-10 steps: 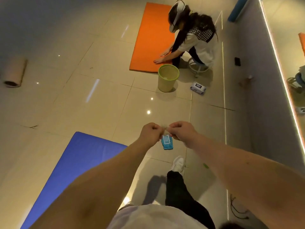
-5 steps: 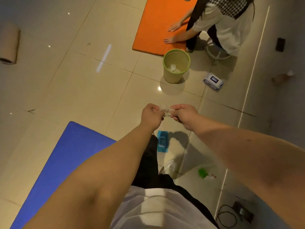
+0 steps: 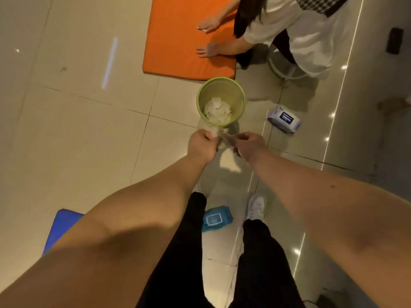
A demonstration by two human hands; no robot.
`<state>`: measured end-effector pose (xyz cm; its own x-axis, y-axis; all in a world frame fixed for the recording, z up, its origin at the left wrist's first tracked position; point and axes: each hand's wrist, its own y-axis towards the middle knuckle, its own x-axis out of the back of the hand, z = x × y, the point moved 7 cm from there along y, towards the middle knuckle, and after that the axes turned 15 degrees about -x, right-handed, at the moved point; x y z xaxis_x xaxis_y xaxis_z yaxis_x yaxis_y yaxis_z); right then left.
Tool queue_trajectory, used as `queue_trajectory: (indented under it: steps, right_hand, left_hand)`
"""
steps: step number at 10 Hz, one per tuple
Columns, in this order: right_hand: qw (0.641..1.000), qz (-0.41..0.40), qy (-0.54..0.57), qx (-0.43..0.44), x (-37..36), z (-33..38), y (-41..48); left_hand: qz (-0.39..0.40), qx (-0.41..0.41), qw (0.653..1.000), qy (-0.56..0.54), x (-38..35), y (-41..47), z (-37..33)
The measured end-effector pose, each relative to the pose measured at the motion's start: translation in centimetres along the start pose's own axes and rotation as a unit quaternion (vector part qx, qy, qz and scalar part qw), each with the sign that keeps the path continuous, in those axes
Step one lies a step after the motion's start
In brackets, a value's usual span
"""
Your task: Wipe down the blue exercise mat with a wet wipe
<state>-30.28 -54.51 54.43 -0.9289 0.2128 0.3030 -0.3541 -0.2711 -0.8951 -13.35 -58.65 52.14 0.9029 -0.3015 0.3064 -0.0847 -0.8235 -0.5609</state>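
**Wet wipe held over the floor just short of the green bin**

Head view. A green bin (image 3: 198, 102) is seen standing open on the floor, just near of the orange mat (image 3: 178, 41). Crumpled white used wipes (image 3: 218, 112) are seen lying at its bottom. A white and blue wipe pack (image 3: 284, 118) lies to the right of the bin, closed. A second, blue wipe pack (image 3: 214, 220) lies nearer, between the wearer's legs, just left of a white shoe (image 3: 255, 207).

The wet wipe (image 3: 222, 142) is held in the air between the two hands, just on the near side of the bin. It is pinched at its left end by the curled fingers (image 3: 209, 135) of the left hand (image 3: 201, 145), and at its right end by the fingertips of the right hand (image 3: 250, 145). The wipe is blurred, so its folds cannot be made out.

Only a corner of the blue exercise mat (image 3: 60, 230) is shown, at the near left, partly hidden by the left forearm and well apart from the wipe.

The floor (image 3: 77, 130) is laid with glossy beige tiles that carry light reflections. A grey wall (image 3: 378, 107) runs along the right. At the far right, a second person (image 3: 300, 30) is seated on a stool (image 3: 287, 71), with both hands laid flat on the orange mat.
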Motion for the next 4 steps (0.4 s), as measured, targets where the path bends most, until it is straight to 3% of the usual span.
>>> queue_trajectory:
  steps: [2,4]
  right_hand:
    - [0.999,-0.031,-0.043,0.007,-2.3,3.2,15.0]
    - [0.996,-0.033,0.059,-0.054,-4.3,3.4,24.5]
  left_hand:
    - [-0.018,0.002,0.998,0.067,-4.6,12.7,3.9]
    - [-0.019,0.038,0.999,0.022,-8.7,20.6,9.8]
